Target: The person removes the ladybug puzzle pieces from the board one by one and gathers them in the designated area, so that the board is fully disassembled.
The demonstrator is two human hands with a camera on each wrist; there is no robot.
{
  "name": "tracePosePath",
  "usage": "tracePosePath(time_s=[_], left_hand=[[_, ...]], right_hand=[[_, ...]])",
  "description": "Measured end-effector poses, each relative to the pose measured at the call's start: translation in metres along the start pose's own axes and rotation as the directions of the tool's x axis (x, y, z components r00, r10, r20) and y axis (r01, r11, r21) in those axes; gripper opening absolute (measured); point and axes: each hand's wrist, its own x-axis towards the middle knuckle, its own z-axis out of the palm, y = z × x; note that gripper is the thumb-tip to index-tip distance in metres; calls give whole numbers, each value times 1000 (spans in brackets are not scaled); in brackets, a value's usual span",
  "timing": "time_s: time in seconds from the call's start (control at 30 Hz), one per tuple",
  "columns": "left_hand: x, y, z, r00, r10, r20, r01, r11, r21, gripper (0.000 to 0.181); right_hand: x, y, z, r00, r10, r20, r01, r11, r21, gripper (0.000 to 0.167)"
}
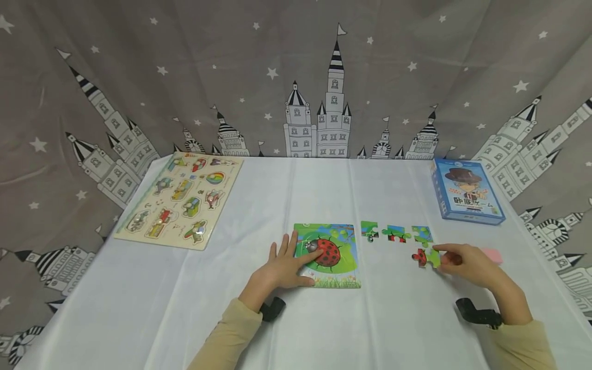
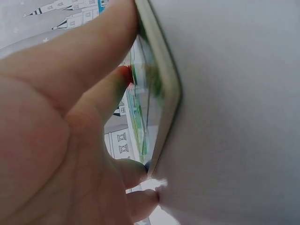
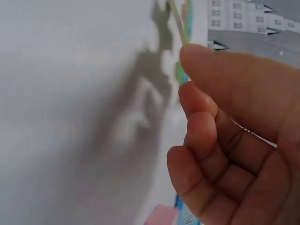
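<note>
The left hand lies with spread fingers on the square ladybug puzzle board, its fingertips touching the board's left side and picture. In the left wrist view that hand is seen beside the board's thick edge. Right of the board, the right hand pinches a red and green puzzle piece between thumb and fingers. Just above that piece is a blue and green piece; whether they touch, I cannot tell. In the right wrist view the hand holds the thin piece edge-on.
Two more pieces, one green and one red and blue, lie right of the board. A vehicle puzzle board is at the back left. A blue box stands at the back right. Something pink lies behind the right hand.
</note>
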Motion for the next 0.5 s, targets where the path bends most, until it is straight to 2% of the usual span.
tracePosePath(time_s=[0.13, 0.23, 0.37, 0.5], left_hand=[[-1, -1, 0, 1000, -3, 2, 3, 1000, 3, 69], [-1, -1, 0, 1000, -5, 6, 5, 1000, -1, 69], [-2, 0, -1, 1000, -6, 7, 6, 1000, -8, 71], [-2, 0, -1, 1000, -10, 4, 10, 1000, -3, 77]], right_hand=[[0, 7, 5, 1000, 10, -11, -10, 1000, -15, 45], [3, 2, 7, 1000, -2, -30, 1, 999, -38, 45], [17, -25, 7, 998, -48, -48, 45, 997, -58, 43], [39, -62, 22, 985, -172, -24, 171, 984, -48, 42]])
